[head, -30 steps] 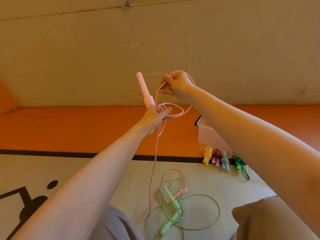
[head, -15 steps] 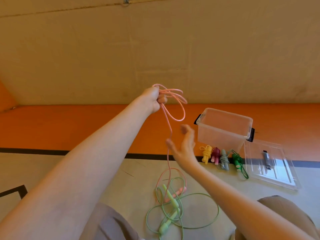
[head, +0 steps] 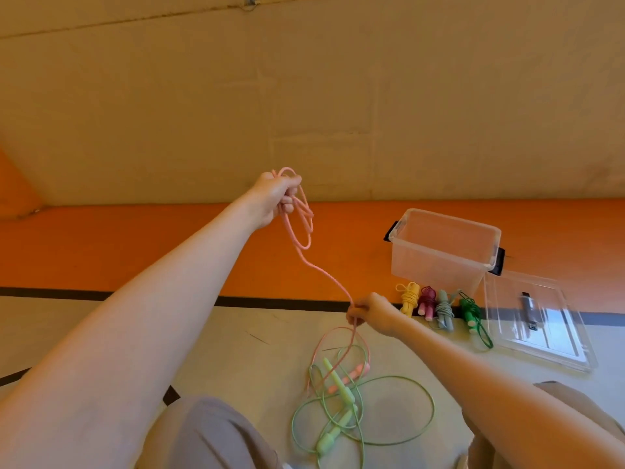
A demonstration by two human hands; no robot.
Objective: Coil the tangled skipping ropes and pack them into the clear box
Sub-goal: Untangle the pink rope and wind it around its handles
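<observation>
My left hand (head: 275,200) is raised and grips a few loops of the pink skipping rope (head: 323,275). The rope runs down and right to my right hand (head: 372,313), which pinches it lower down. Below that the pink rope drops to the floor, where its free pink handle (head: 351,375) lies tangled with a light green rope (head: 372,411) and its green handles. The clear box (head: 443,252) stands open and holds nothing, at the right by the orange strip.
Several coiled ropes, yellow (head: 410,297), maroon (head: 426,300), grey (head: 445,309) and dark green (head: 470,314), lie in a row in front of the box. The clear lid (head: 537,319) lies flat to its right. My knees are at the bottom edge.
My right hand left the coil at the top, swung down and took hold of the pink rope lower down. My left hand turned, and the handle it held is hidden.
</observation>
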